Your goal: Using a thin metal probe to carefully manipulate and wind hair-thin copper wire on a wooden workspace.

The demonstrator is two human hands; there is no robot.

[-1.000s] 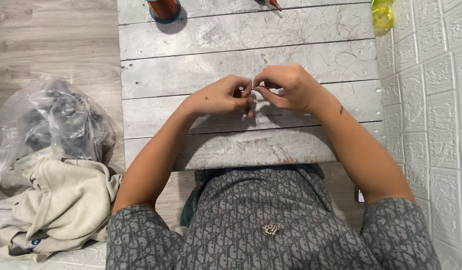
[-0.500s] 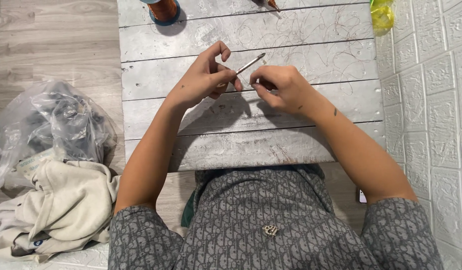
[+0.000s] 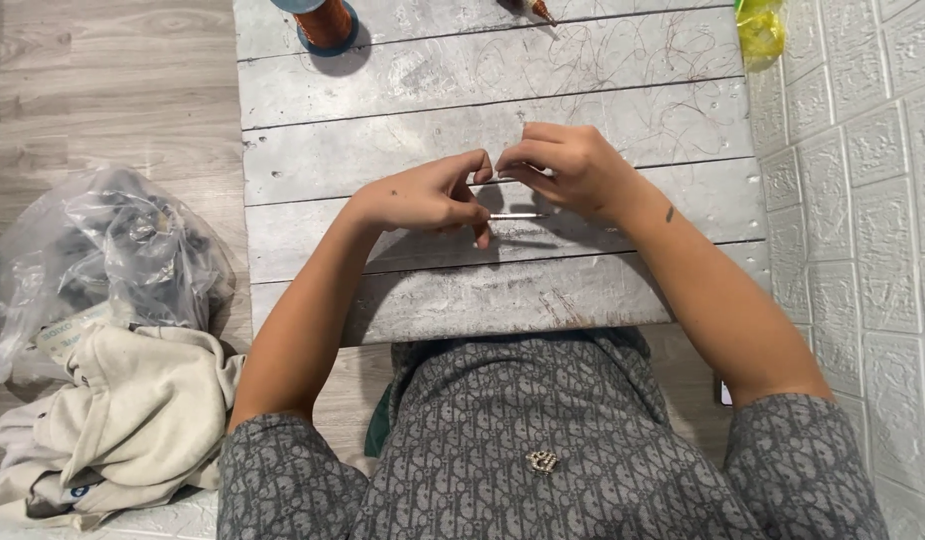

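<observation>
Both hands meet over the middle of a grey plank table (image 3: 382, 150). My left hand (image 3: 427, 197) pinches a thin silvery rod (image 3: 517, 215) that points right, level with the table. My right hand (image 3: 567, 170) has its fingertips closed on a small thin piece just above that rod, touching the left fingertips; what it grips is too small to make out. Fine copper-coloured wire strands (image 3: 602, 60) lie loose on the planks behind the hands.
A spool of copper wire (image 3: 325, 22) stands at the table's far edge, a tool tip (image 3: 537, 10) beside it. A yellow-green bag (image 3: 762, 28) sits far right by a white tiled wall (image 3: 862, 200). A clear plastic bag (image 3: 122, 260) and beige cloth (image 3: 122, 420) lie on the wooden floor left.
My left hand, which had lifted the rod up and away at a slant, has come back down; the rod now lies level and the fingertips of both hands touch again.
</observation>
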